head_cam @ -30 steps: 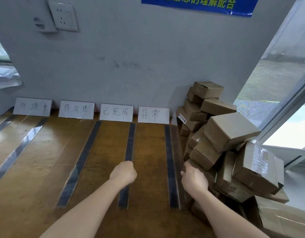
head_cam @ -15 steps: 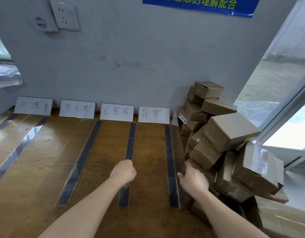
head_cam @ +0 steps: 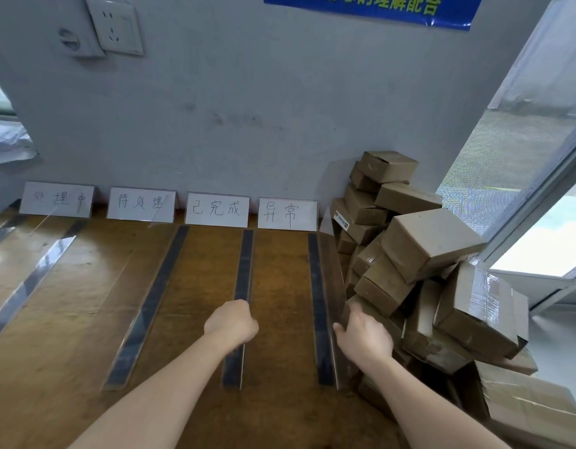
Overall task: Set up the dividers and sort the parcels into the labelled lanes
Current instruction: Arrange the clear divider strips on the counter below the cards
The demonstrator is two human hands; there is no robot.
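Observation:
Four white handwritten lane labels [head_cam: 217, 209] lean against the wall at the back of the wooden table [head_cam: 281, 280]. Several clear dividers with dark base strips run from them toward me. My left hand [head_cam: 231, 322] is curled on the top edge of the third divider [head_cam: 246, 264]. My right hand [head_cam: 364, 338] grips the top edge of the rightmost divider [head_cam: 328, 270], thumb on its left face and fingers over the right. A heap of brown cardboard parcels [head_cam: 426, 241] is piled right against that divider.
Two more dividers [head_cam: 150, 303] lie to the left, the far one [head_cam: 30, 280] slanted. A wall socket [head_cam: 118, 25] sits high on the grey wall. A window frame [head_cam: 536, 202] slopes past the parcels on the right. White bags [head_cam: 8, 144] show at the left edge.
My right thumb has spread out onto the left face of the rightmost divider. Both hands otherwise stay where they were.

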